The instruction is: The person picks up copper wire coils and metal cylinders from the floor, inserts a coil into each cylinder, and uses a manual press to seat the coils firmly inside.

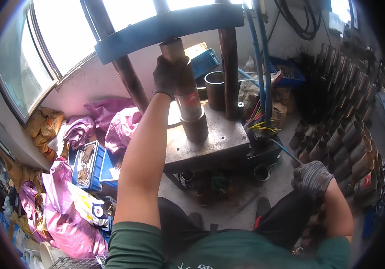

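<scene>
My left hand (166, 77), in a dark glove, is wrapped around the upper part of an upright stack of metal cylinders on a press. Below it, a shiny metal sleeve (189, 104) with a red mark stands in a wider dark metal ring (196, 128) on the steel press table (228, 135). A short cylinder (172, 48) tops the stack, right under the blue crossbeam (170, 29). At the right, my right hand (313, 177), in a grey knit glove, is closed around the end of a thin blue lever (285, 150) that slants from the press's side.
Dark steel columns (231, 67) flank the stack. A wide open pipe piece (215, 89) stands behind it. Blue hoses (264, 67) and yellow wires (264, 127) run beside the press. Many metal tubes (349, 143) are stacked at right; pink sacks (69, 210) and blue crates (88, 166) lie left.
</scene>
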Demonstrator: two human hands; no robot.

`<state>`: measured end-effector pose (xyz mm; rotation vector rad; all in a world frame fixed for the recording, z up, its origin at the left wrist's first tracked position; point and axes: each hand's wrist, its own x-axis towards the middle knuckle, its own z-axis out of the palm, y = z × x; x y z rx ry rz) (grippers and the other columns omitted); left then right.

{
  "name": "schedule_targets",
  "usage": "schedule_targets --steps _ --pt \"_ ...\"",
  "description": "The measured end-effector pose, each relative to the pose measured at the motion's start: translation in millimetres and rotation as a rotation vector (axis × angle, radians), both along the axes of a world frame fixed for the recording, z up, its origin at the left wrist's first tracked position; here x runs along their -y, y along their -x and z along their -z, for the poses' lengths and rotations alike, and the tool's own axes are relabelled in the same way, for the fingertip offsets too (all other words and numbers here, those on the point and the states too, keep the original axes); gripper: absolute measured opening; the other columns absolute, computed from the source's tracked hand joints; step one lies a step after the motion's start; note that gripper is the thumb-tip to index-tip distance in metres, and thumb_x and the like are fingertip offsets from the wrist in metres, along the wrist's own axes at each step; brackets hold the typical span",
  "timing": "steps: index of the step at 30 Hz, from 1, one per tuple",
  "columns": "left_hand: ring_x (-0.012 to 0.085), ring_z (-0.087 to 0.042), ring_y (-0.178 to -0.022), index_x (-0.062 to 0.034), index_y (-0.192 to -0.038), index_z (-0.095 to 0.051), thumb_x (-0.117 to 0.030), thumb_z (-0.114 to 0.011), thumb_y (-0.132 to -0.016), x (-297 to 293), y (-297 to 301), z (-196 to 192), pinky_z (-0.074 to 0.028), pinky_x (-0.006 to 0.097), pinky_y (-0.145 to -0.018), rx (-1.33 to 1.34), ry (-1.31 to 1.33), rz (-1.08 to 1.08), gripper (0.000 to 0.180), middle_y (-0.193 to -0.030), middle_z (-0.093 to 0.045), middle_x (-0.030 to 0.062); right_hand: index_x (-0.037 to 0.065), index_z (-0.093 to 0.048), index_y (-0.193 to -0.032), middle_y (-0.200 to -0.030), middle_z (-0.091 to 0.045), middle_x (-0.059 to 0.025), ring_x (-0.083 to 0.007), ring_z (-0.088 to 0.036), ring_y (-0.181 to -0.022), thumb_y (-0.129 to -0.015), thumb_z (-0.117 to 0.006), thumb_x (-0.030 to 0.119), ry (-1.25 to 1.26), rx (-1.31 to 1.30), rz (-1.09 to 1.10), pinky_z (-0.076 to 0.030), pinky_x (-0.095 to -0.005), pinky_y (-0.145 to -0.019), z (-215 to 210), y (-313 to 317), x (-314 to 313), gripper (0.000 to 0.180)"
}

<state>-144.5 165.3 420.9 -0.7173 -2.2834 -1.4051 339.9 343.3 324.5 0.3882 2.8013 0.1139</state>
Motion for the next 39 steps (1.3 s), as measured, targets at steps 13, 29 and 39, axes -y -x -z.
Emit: schedule_targets --steps 13,29,39 --pt "0.0395 -0.07 -0.112 -0.0003 -0.129 -0.048 -0.05 -0.077 -0.082 12 22 52 -0.054 0.045 -0.099 -0.216 0.195 -0.161 0.073 -0.115 -0.071 0.0242 0.006 -0.07 -0.082 -0.084 -0.07 -0.0165 -0.038 -0.069 -0.081 -0.09 -0.068 0.035 0.061 -0.432 0.222 -0.054 -0.0497 -0.073 67 -8 34 0.031" --pt "0.0402 -0.069 -0.116 -0.0032 -0.127 -0.055 -0.056 -0.08 -0.079 3 63 70 -0.054 0.044 -0.101 -0.276 0.229 -0.152 0.076 -0.118 -0.072 0.025 0.005 -0.067 -0.079 -0.079 -0.068 -0.0184 -0.0398 -0.068 -0.078 -0.09 -0.068 0.032 0.098 -0.523 0.253 -0.053 -0.05 -0.071 62 -12 35 0.029" --pt "0.0434 -0.071 -0.109 -0.0016 -0.121 -0.058 -0.051 -0.082 -0.078 5 49 62 -0.056 0.047 -0.097 -0.144 0.0 -0.024 0.07 -0.109 -0.074 0.0251 0.005 -0.068 -0.078 -0.077 -0.068 -0.0178 -0.0387 -0.068 -0.076 -0.09 -0.069 0.032 0.105 -0.529 0.26 -0.053 -0.0492 -0.071 57 -10 35 0.03"
